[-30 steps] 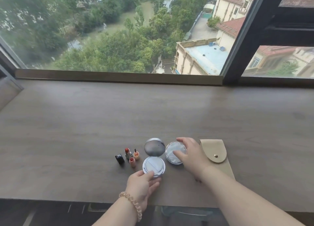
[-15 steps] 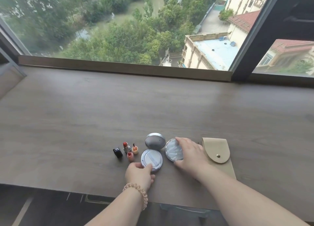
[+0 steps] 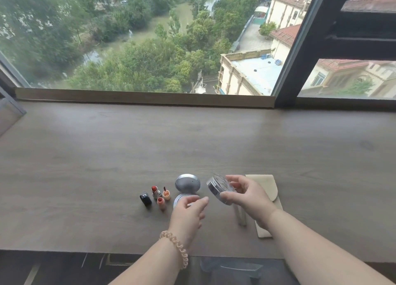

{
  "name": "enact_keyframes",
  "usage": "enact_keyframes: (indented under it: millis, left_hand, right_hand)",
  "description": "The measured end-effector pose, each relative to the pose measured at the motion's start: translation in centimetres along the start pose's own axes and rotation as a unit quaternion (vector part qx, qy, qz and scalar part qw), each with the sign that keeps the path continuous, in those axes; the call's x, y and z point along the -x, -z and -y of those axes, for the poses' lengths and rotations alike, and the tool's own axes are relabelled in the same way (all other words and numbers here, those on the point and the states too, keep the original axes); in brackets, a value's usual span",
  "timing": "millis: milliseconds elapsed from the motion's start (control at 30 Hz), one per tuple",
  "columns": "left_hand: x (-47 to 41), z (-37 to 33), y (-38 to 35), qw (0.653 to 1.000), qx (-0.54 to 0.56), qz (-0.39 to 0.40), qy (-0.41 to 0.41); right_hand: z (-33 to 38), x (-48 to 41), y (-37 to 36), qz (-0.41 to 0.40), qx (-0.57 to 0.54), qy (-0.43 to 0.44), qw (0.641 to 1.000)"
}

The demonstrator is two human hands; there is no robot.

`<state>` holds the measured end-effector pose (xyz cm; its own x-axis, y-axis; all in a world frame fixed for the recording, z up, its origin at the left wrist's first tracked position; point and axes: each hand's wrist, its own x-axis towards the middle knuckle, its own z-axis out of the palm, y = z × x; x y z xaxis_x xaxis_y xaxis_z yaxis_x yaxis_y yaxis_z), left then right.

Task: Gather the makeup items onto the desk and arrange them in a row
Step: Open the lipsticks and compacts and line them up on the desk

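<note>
My right hand (image 3: 246,196) grips a round clear jar with a silvery lid (image 3: 218,187) and holds it tilted above the wooden desk (image 3: 107,156). My left hand (image 3: 188,212) hovers over the base of an open silver compact (image 3: 179,199), fingers loosely spread; the compact's lid (image 3: 187,182) stands up behind. Left of it stand a black lipstick cap (image 3: 145,199), an open red lipstick (image 3: 155,191), a small orange bottle (image 3: 166,194) and a small pinkish tube (image 3: 160,203). A pale slim tube (image 3: 241,217) lies below my right hand.
A beige snap pouch (image 3: 267,190) lies under my right forearm. A large window with a dark frame (image 3: 300,60) rises behind the desk. The desk's front edge (image 3: 85,251) is close to me, with a drawer and floor below.
My right hand has lifted the clear jar off the desk and tilted it. My left hand has let go of the compact base and risen above it. A slim pale tube has come into view.
</note>
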<state>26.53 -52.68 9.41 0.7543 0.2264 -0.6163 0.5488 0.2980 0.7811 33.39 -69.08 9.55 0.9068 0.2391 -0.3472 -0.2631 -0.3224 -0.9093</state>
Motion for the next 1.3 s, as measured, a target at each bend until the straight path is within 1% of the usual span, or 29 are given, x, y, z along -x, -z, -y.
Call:
enact_keyframes:
  millis: [67,133,200,333,533,633,700,833,967,1133,1233,1300]
  left_hand:
    - [1.2,-1.5,-0.3,0.992,0.035,0.122,0.004]
    - [1.8,-2.5,-0.2,0.978,0.061,0.198,0.012]
    - [2.0,-3.2,0.1,0.968,0.082,0.239,0.01]
    - [2.2,-4.5,1.0,0.953,0.098,0.287,-0.011]
    - [2.8,-5.2,2.4,0.937,0.118,0.328,-0.033]
    - [3.2,-5.2,3.2,0.926,0.114,0.357,-0.036]
    - [3.4,-5.2,3.5,0.921,0.111,0.371,-0.037]
    - [3.5,-4.7,4.0,0.922,0.106,0.371,-0.041]
    - [3.8,-4.2,4.0,0.923,0.103,0.369,-0.039]
    - [4.0,-4.3,3.3,0.919,0.128,0.372,-0.009]
    - [4.3,-4.5,1.7,0.924,0.115,0.364,-0.001]
    - [4.6,-4.0,0.2,0.931,0.113,0.348,0.002]
  right_hand:
    - [0.7,0.6,-0.1,0.009,-0.035,0.01,0.999]
    - [1.6,1.2,-0.3,0.019,-0.061,0.019,0.998]
    - [2.6,1.8,-0.5,0.02,-0.079,0.028,0.996]
    - [4.3,3.4,-1.1,0.023,-0.094,0.049,0.994]
    - [5.3,5.6,-2.6,-0.003,-0.095,0.07,0.993]
    - [5.6,6.5,-3.2,-0.014,-0.051,0.075,0.996]
    - [5.8,6.9,-3.6,-0.021,-0.042,0.079,0.996]
    - [6.1,7.6,-4.7,-0.037,-0.075,0.078,0.993]
    - [6.5,8.0,-5.0,-0.047,-0.064,0.087,0.993]
    - [6.4,7.4,-3.6,-0.019,-0.044,0.091,0.995]
    - [6.1,7.3,-1.7,0.019,0.014,0.109,0.994]
    - [6.1,7.2,-0.4,0.025,0.033,0.117,0.992]
